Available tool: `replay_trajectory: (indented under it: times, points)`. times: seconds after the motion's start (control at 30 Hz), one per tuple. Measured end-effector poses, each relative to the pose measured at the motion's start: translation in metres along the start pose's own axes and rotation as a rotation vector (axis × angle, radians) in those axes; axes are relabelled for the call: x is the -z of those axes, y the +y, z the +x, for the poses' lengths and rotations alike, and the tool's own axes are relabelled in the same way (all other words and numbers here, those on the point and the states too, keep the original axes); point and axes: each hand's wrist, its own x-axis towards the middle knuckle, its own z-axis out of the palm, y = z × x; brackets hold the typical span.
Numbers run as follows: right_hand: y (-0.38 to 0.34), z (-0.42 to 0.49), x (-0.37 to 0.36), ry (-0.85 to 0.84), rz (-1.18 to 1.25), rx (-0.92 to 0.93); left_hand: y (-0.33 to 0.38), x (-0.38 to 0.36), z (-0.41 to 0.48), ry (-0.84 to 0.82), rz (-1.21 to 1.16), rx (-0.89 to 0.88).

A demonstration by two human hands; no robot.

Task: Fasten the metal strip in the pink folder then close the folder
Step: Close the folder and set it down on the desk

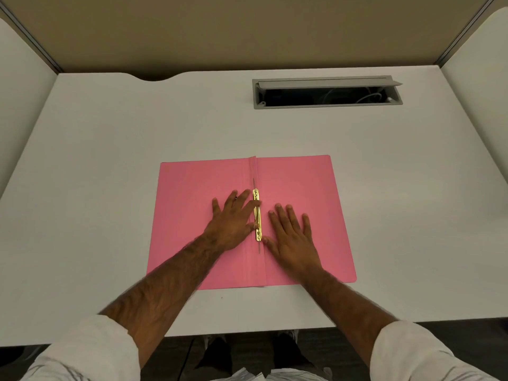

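Observation:
The pink folder [302,182] lies open and flat on the white desk, spine running away from me. A gold metal strip [257,218] sits along the spine, with thin silver prongs sticking out beyond both of its ends. My left hand [232,218] rests flat on the left leaf, its index finger and thumb touching the strip's left side. My right hand [292,235] lies flat on the right leaf, fingers spread, thumb tip close to the strip's near end. Neither hand grips anything.
The white desk [110,160] stretches wide around the folder. A grey cable tray [327,92] with its lid open sits at the back right. Partition walls stand at the back and both sides. The desk's near edge is close to my body.

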Motion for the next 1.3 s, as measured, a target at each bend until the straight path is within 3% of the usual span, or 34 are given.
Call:
replay_trajectory:
  times: [0.5, 0.6, 0.7, 0.83, 1.0, 1.17, 1.3]
  points:
    - [0.004, 0.037, 0.016, -0.033, -0.036, 0.045, -0.015, 0.02, 0.016, 0.173, -0.201, 0.081]
    - [0.008, 0.038, 0.015, -0.02, -0.034, 0.049, -0.038, 0.032, 0.015, 0.33, -0.197, 0.179]
    - [0.01, 0.04, 0.012, -0.012, -0.05, 0.052, -0.072, 0.053, 0.018, 0.411, -0.221, 0.386]
    - [0.008, 0.041, 0.009, -0.002, -0.066, 0.052, -0.121, 0.078, 0.026, 0.4, -0.318, 0.568]
    - [0.008, 0.041, 0.009, -0.004, -0.062, 0.048, -0.161, 0.101, 0.045, 0.272, -0.414, 0.594]
    - [0.008, 0.042, 0.009, 0.006, -0.06, 0.05, -0.175, 0.108, 0.054, 0.377, -0.739, 0.64]
    - [0.009, 0.041, 0.008, 0.012, -0.072, 0.052, -0.179, 0.112, 0.061, 0.433, -0.848, 0.68]
